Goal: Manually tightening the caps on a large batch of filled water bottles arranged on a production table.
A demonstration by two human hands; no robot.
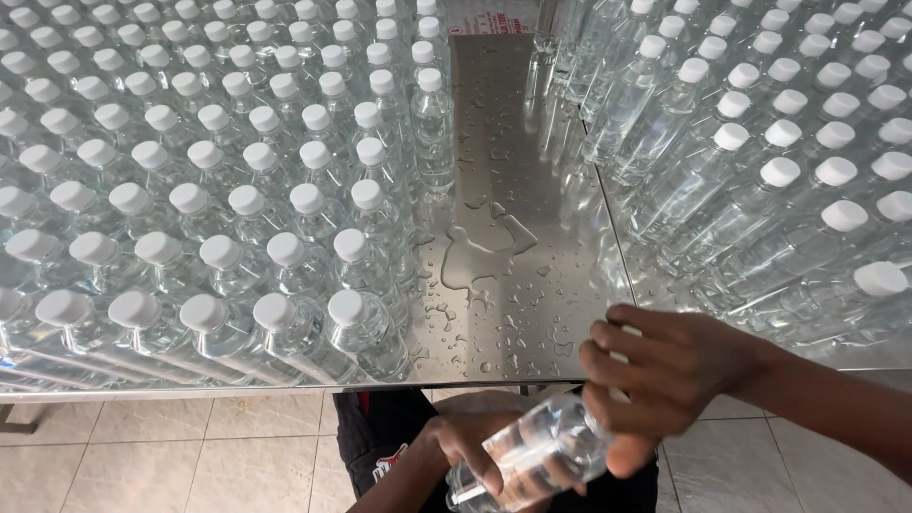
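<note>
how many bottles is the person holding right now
1: a clear bottle lies tilted below the table edge, the left hand under it, the right hand on its capped end. The cap itself is mostly hidden.

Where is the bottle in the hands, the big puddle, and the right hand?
Bottle point(537, 451), head view, clear middle of its body.
Puddle point(475, 252), head view, its centre.
Right hand point(665, 370), head view, back of the hand.

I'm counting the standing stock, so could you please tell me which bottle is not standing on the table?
The bottle in both hands, tilted below the table edge; the rest stand upright.
</note>
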